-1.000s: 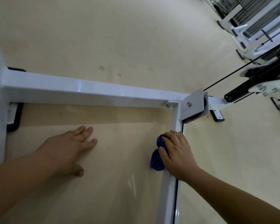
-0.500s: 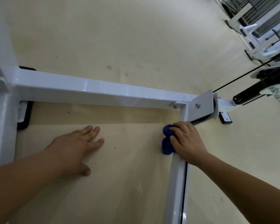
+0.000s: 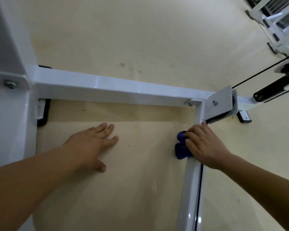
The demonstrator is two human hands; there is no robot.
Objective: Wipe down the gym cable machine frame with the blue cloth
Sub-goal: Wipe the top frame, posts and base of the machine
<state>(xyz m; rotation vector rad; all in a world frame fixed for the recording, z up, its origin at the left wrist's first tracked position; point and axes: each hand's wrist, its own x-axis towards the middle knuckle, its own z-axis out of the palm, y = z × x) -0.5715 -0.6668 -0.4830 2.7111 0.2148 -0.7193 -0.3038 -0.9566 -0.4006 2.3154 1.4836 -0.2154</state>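
The crossbar point(image 3: 107, 87) spans the far side from the post point(image 3: 12, 122) at left to the rail point(image 3: 190, 189) at right, with the pulley bracket point(image 3: 220, 102) at the far-right corner. The left hand point(image 3: 88, 144) lies on the floor point(image 3: 132, 189) between post and rail. The right hand point(image 3: 207, 145) holds the cloth point(image 3: 181, 147) on the rail, just near of the bracket.

Glossy white metal frame point(image 3: 117, 87), matt blue cloth point(image 3: 181, 149), smooth pale floor point(image 3: 140, 189).
The frame is painted metal, very smooth, and it gives bright reflections. The blue cloth that my right hand point(image 3: 205, 145) grips looks soft and matt, with thick folds. The floor is beige and smooth, with a weak shine and some small dark spots. The bolt point(image 3: 10, 84) is bare shiny metal. The feet point(image 3: 43, 117) look like black matt rubber or plastic.
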